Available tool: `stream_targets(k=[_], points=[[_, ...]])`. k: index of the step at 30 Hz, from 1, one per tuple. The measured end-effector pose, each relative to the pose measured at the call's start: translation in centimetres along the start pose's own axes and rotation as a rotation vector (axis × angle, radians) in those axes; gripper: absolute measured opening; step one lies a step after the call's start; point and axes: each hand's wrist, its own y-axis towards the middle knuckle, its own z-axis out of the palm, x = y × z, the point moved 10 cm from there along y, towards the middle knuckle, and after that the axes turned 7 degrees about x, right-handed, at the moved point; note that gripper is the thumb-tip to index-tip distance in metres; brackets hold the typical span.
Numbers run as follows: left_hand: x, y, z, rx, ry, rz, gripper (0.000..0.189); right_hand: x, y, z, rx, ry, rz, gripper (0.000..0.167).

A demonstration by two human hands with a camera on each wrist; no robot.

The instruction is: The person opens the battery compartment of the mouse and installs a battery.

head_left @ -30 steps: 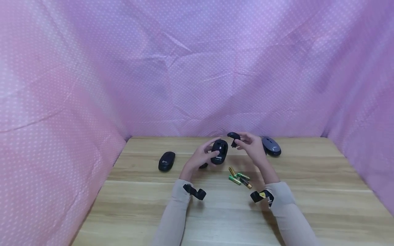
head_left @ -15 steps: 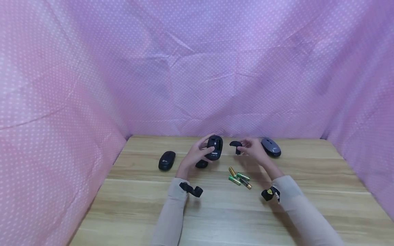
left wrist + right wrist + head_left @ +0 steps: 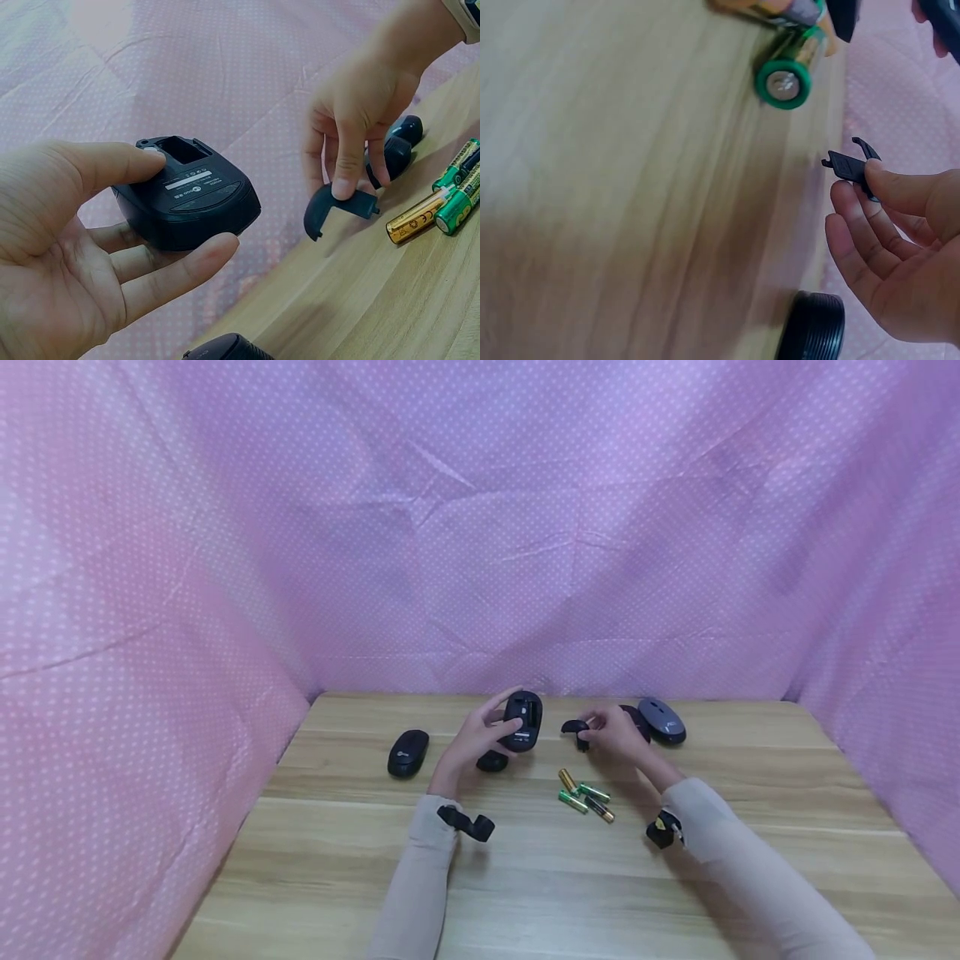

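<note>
My left hand [image 3: 477, 737] grips a black computer mouse [image 3: 191, 199] above the table, its underside turned up and the battery compartment uncovered. The thumb lies across the underside in the left wrist view, with fingers below. Between thumb and fingers, my right hand [image 3: 613, 733] pinches the mouse's black battery cover [image 3: 337, 210], a curved piece with a flat tongue. It hangs low over the table, right of the mouse. Several AA batteries [image 3: 585, 795], green, gold and black, lie in a loose cluster in front of the hands.
A black mouse [image 3: 408, 753] lies at the left. Another dark mouse [image 3: 492, 761] sits partly hidden below my left hand. At the right, a grey mouse [image 3: 662, 721] stands beside a dark one [image 3: 636, 722]. Pink dotted cloth [image 3: 480, 568] rises behind the wooden table [image 3: 525, 893].
The battery cover has been lowered toward the table in my right hand. My left hand has shifted slightly left with the mouse. The batteries stay where they were.
</note>
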Motion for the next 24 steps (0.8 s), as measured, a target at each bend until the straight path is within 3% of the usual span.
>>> stream_targets(k=[8, 17, 24], points=[[-0.1, 0.01, 0.11, 0.009, -0.007, 0.01, 0.058, -0.3, 0.48, 0.5, 0.016, -0.021, -0.017, 0.03], [0.15, 0.29, 0.13, -0.014, -0.02, 0.0, 0.061, 0.23, 0.75, 0.68, -0.011, -0.173, -0.057, 0.03], [0.41, 0.68, 0.46, -0.032, -0.022, 0.019, 0.059, 0.02, 0.78, 0.92, -0.015, -0.176, -0.029, 0.034]])
